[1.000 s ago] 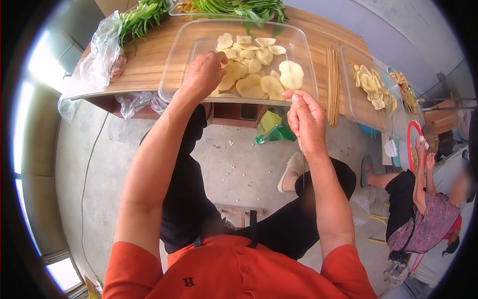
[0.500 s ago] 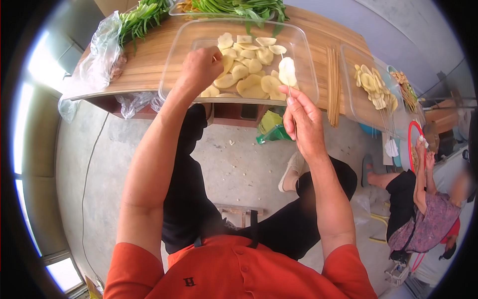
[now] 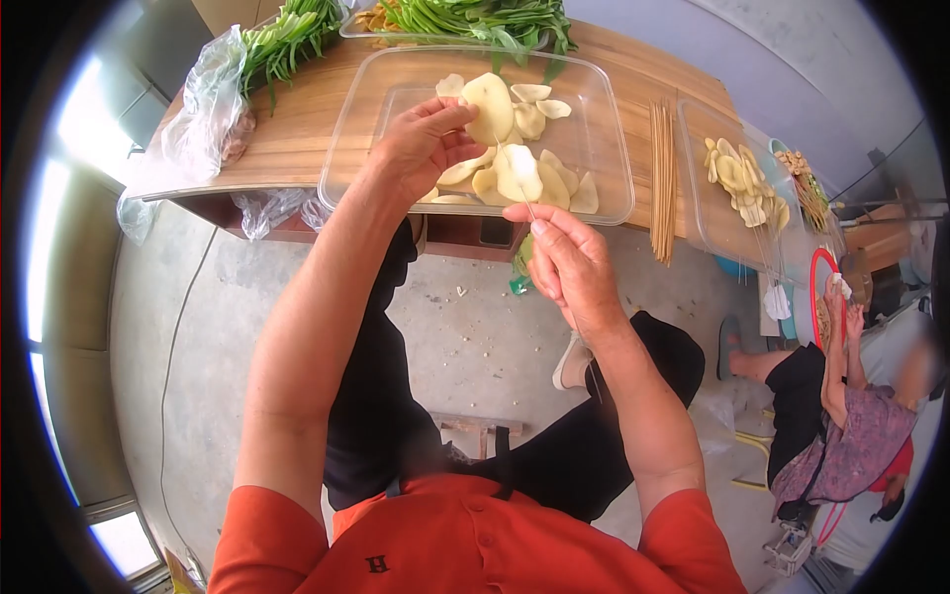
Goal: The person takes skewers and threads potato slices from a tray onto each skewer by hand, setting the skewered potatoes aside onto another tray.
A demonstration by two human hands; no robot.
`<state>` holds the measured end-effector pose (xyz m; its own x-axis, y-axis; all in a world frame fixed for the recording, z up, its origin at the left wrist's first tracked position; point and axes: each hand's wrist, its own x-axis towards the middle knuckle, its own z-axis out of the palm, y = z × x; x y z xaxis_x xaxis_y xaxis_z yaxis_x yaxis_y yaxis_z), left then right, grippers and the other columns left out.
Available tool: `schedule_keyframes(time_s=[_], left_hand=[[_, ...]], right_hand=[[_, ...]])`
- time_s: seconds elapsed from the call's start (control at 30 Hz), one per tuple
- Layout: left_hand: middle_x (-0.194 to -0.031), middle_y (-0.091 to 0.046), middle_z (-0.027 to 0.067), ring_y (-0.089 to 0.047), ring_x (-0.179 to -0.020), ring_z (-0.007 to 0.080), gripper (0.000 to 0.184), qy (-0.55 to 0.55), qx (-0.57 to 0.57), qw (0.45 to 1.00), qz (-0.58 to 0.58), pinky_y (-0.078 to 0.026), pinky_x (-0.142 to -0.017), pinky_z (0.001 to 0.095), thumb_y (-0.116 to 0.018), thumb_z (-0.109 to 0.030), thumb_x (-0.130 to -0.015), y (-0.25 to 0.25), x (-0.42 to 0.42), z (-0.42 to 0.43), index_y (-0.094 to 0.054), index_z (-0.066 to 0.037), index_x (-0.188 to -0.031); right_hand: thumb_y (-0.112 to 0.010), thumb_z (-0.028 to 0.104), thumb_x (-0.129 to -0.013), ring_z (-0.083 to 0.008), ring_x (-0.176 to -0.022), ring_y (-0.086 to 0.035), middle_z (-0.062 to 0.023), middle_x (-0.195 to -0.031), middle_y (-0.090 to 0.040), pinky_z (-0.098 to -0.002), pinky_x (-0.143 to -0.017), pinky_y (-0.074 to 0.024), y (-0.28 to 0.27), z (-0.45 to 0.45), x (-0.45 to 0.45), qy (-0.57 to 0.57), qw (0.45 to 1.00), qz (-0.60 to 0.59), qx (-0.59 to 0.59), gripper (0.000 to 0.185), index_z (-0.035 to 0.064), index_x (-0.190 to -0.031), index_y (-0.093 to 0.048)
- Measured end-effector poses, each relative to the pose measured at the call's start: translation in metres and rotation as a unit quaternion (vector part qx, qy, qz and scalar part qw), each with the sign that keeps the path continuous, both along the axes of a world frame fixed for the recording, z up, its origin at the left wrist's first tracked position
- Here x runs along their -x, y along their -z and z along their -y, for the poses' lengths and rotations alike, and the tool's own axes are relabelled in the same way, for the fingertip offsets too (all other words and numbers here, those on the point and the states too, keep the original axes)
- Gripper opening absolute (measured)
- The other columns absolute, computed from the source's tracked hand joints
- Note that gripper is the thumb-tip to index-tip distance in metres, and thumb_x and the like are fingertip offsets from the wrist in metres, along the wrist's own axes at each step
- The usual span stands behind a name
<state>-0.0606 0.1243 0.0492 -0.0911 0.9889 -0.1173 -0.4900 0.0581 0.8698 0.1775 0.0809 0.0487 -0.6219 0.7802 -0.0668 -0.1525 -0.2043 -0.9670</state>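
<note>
Between the thumb and fingers of my left hand (image 3: 427,144) is a large potato slice (image 3: 489,107), held up over the clear plastic tray (image 3: 346,109). My right hand (image 3: 574,259) pinches a thin skewer (image 3: 531,210), which points up toward that slice. One pale slice (image 3: 518,172) is threaded near the skewer's upper end. Below and behind both hands, several loose potato slices (image 3: 556,178) lie in the tray. Whether the skewer tip touches the held slice I cannot tell.
Bare skewers (image 3: 661,183) lie in a bundle right of the tray. A second clear tray (image 3: 693,188) holds skewered slices (image 3: 740,178). Green vegetables (image 3: 465,20) and a plastic bag (image 3: 210,109) sit at the back and left. Another person (image 3: 841,426) sits at the right.
My left hand has come up from the loose slices with a large one and moved right. My right hand has shifted left and slightly down, bringing the skewer closer to it.
</note>
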Motion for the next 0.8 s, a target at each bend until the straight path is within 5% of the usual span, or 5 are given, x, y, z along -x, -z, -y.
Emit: schedule_keyframes(time_s=[0.8], left_hand=[[-0.089, -0.063, 0.0028, -0.062, -0.074, 0.0135, 0.015, -0.040, -0.018, 0.999, 0.021, -0.057, -0.068, 0.0270, -0.066, -0.016, -0.091, -0.0090, -0.0095, 0.0044, -0.059, -0.006, -0.099]], right_hand=[[-0.043, 0.020, -0.101, -0.0033, -0.040, -0.028, 0.0055, -0.049, -0.036, -0.0193, -0.041, -0.0253, 0.0010, -0.0003, 0.0013, -0.001, 0.999, -0.023, 0.038, 0.032, -0.0026, -0.119, -0.057]])
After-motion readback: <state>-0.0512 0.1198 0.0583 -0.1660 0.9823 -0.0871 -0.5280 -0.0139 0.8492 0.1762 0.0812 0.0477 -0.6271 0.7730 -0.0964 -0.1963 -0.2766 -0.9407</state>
